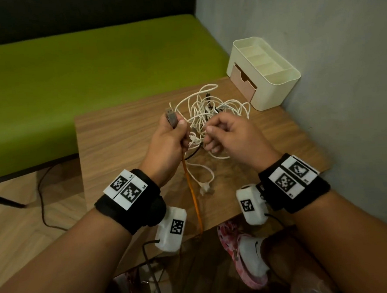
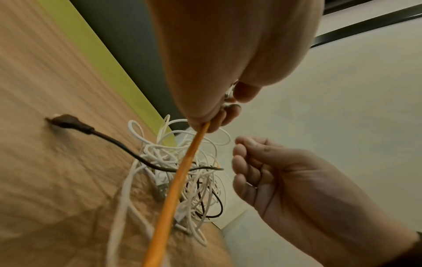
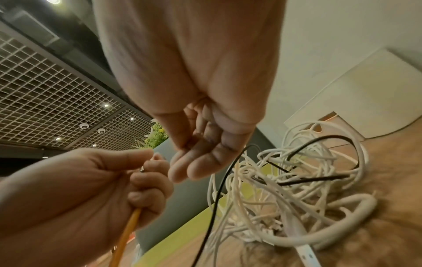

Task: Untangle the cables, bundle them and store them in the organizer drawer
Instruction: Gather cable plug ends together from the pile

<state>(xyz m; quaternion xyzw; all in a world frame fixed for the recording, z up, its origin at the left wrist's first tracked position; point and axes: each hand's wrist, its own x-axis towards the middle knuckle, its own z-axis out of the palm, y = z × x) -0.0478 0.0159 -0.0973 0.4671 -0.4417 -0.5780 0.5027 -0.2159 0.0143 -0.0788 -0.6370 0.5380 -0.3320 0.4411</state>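
On the desk (image 1: 119,132) before you lies the cable tangle (image 1: 211,113), light and limp. Your left hand (image 1: 167,145) grips the orange cable (image 1: 194,198) below its plug; keep hold there. Your right hand (image 1: 230,135), loosely curled, holds nothing.

A tangle of white and black cables (image 1: 211,118) lay on the wooden table (image 1: 119,137); the cream plastic organizer with a drawer (image 1: 265,71) stood behind it to the right, and the green bench (image 1: 70,81) lay beyond the table.

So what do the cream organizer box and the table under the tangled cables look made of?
Cream organizer box: looks like moulded plastic, smooth, matte, with rounded corners and thin dividers. Brown table: wood-grain surface, low sheen; solid wood or printed laminate, I cannot tell.
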